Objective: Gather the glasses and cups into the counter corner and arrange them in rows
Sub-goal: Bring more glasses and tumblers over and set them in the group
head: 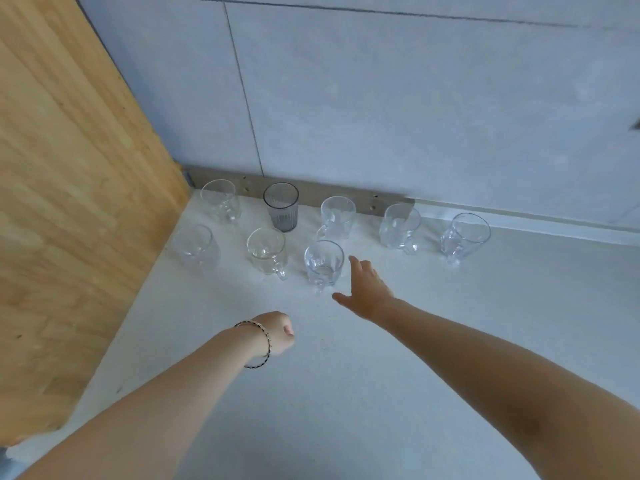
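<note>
Left hand (277, 332) nearest, clenched in empty fist, bracelet (260, 344) on wrist. Right hand (367, 289) spread, fingers released, just beside front clear mug (323, 263), not gripping. Eight vessels upright on white counter (381, 393) near wood-panel (69, 202) corner: five at the back incl. grey ribbed tumbler (281, 206), three in front. No readable labels.

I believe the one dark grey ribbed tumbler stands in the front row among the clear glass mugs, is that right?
Not quite: the head view shows the dark grey ribbed tumbler in the back row along the wall, among the clear glass mugs.
</note>
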A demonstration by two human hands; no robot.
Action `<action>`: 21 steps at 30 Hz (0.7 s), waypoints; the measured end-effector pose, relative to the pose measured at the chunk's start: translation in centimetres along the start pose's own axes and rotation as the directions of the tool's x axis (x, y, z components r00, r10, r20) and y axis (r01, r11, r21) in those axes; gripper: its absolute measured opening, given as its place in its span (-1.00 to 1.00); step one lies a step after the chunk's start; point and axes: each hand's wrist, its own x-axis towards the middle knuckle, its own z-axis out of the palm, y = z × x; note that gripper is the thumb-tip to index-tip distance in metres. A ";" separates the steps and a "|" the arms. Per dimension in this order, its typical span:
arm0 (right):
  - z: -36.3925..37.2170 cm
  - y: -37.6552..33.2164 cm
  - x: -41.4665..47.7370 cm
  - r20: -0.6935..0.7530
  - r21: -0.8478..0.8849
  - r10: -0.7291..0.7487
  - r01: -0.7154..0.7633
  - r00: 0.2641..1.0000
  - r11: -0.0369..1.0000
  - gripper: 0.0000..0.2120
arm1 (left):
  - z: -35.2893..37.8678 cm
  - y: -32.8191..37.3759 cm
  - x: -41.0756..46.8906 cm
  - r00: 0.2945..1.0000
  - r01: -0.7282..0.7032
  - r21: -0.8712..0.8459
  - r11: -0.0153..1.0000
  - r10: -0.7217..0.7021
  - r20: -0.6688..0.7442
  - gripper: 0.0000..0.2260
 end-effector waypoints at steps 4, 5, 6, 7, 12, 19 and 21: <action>-1.5 7.2 -4.5 0.094 -0.053 0.112 -0.107 0.989 0.993 -0.60 | 0.0 5.3 0.6 0.995 -0.100 0.045 0.994 0.099 0.025 -0.68; -2.2 9.2 -5.9 0.087 -0.051 0.157 -0.153 0.984 0.987 -0.65 | 0.1 6.9 0.8 0.991 -0.129 0.057 0.990 0.127 0.041 -0.68; -2.9 11.3 -7.3 0.078 -0.046 0.206 -0.202 0.976 0.978 -0.68 | 0.3 8.6 1.0 0.986 -0.161 0.078 0.984 0.157 0.051 -0.69; -3.7 13.4 -8.7 0.070 -0.033 0.256 -0.255 0.964 0.966 -0.69 | 0.5 10.6 1.1 0.981 -0.189 0.100 0.977 0.184 0.060 -0.73; -8.1 24.0 -16.4 -0.022 0.064 0.482 -0.480 0.876 0.875 -0.70 | 2.7 21.8 0.7 0.943 -0.331 0.231 0.915 0.314 0.107 -0.83; -13.4 40.0 -26.7 -0.128 0.203 0.697 -0.670 0.705 0.714 -0.70 | 9.8 37.9 0.6 0.879 -0.476 0.312 0.822 0.440 0.183 -0.88; -14.6 44.8 -28.8 -0.151 0.246 0.736 -0.696 0.661 0.675 -0.67 | 12.1 42.1 0.7 0.871 -0.491 0.319 0.811 0.450 0.195 -0.88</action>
